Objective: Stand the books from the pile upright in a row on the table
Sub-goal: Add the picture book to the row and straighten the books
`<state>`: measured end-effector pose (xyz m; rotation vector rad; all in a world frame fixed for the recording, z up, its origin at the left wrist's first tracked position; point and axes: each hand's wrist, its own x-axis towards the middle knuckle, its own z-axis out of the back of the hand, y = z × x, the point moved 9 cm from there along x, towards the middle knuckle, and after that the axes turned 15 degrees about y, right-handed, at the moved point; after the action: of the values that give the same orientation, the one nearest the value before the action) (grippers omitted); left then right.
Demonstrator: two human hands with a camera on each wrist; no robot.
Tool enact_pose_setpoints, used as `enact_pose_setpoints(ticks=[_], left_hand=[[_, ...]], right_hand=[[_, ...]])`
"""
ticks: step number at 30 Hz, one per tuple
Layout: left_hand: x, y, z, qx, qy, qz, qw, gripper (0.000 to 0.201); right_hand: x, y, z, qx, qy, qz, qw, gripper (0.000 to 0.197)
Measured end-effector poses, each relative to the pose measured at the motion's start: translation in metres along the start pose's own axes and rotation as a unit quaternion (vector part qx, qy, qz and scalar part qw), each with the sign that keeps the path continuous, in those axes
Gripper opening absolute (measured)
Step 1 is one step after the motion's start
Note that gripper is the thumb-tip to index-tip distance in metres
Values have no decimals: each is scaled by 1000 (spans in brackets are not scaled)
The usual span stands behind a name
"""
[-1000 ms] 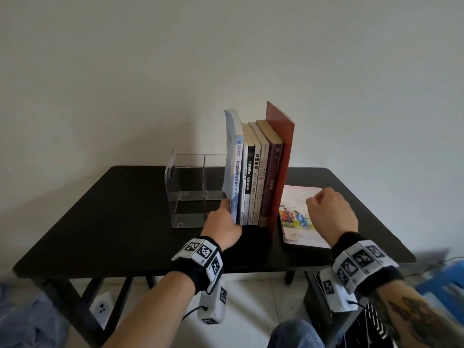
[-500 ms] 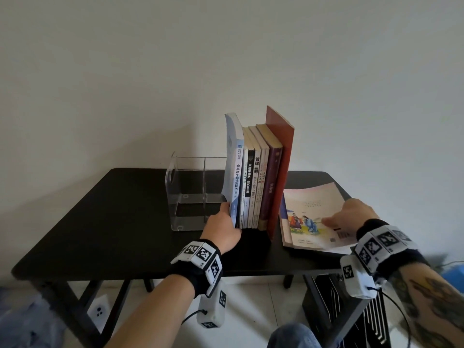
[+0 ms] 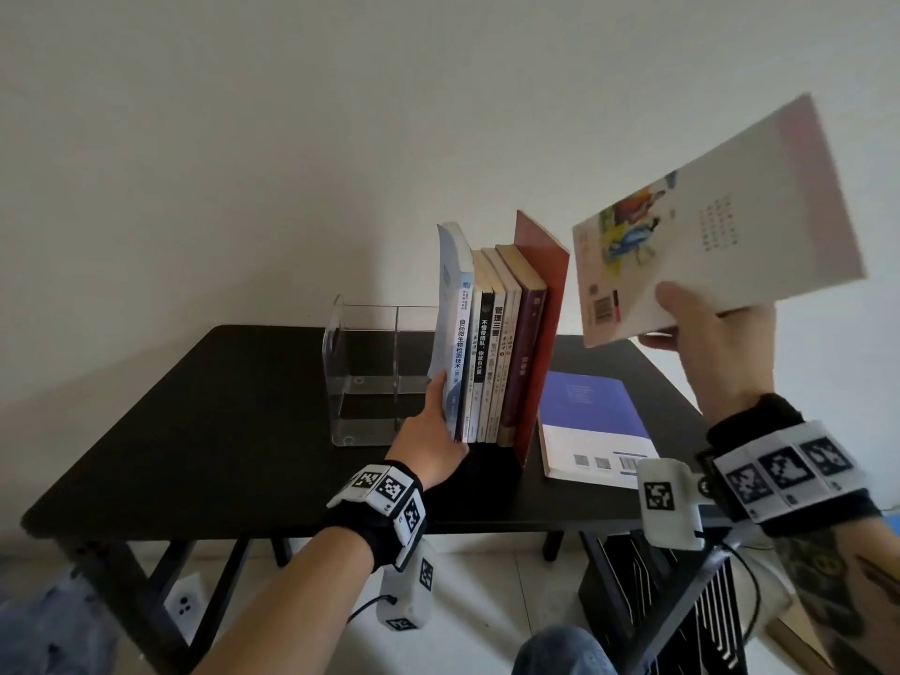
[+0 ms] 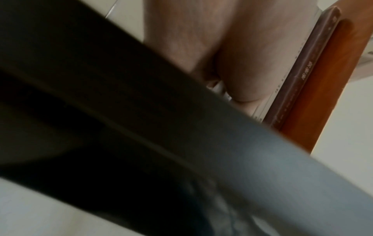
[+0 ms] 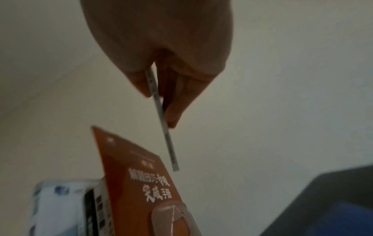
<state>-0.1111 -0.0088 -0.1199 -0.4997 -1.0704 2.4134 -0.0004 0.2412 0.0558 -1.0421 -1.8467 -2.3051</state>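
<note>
Several books (image 3: 496,343) stand upright in a row on the black table (image 3: 219,421), ending on the right in a tall red book (image 3: 540,324). My left hand (image 3: 438,421) holds the light blue book (image 3: 455,304) at the row's left end, low down; the thumb (image 4: 242,63) lies across the spines. My right hand (image 3: 706,343) grips a thin picture book (image 3: 716,221) by its lower edge, up in the air to the right of the row and tilted. The right wrist view shows that book edge-on (image 5: 167,140), pinched by the fingers (image 5: 175,108). A blue book (image 3: 591,421) lies flat right of the row.
A clear acrylic book stand (image 3: 370,372) with dividers sits against the row's left side. A white wall rises behind the table. Below the right front edge stands a black slatted object (image 3: 682,601) on the tiled floor.
My right hand has lifted the picture book off the table, up and to the right, uncovering the blue book beneath. The left hand has stayed at the light blue book.
</note>
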Motion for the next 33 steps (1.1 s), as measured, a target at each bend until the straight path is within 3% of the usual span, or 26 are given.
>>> enact_pose_setpoints(ticks=[5, 10, 15, 17, 19, 23, 25, 28, 33], left_hand=[[4, 4, -1, 5, 2, -3, 1000, 92], [6, 4, -1, 29, -11, -15, 999, 99], [4, 3, -1, 39, -16, -15, 999, 100], [4, 3, -1, 24, -14, -10, 1000, 101], [2, 4, -1, 23, -13, 2, 1000, 99], [-2, 7, 2, 9, -3, 24, 1000, 82], [-5, 9, 3, 7, 7, 33, 999, 71], [-10, 10, 5, -13, -29, 35, 999, 56], [-17, -7, 7, -15, -101, -20, 995, 53]], right_hand=[[-20, 54, -13, 83, -59, 127, 987, 31], [-38, 94, -48, 99, -14, 200, 975, 28], [-60, 114, -83, 27, -1, 258, 966, 32], [-65, 109, -104, 1, 42, 245, 969, 30], [-67, 99, -130, -58, 108, 228, 966, 14], [-58, 59, -169, -190, 205, 106, 954, 25], [-56, 42, -174, -252, 219, 74, 939, 16], [-54, 20, -177, -284, 231, 17, 930, 24], [-58, 5, -186, -305, 247, -28, 919, 13]])
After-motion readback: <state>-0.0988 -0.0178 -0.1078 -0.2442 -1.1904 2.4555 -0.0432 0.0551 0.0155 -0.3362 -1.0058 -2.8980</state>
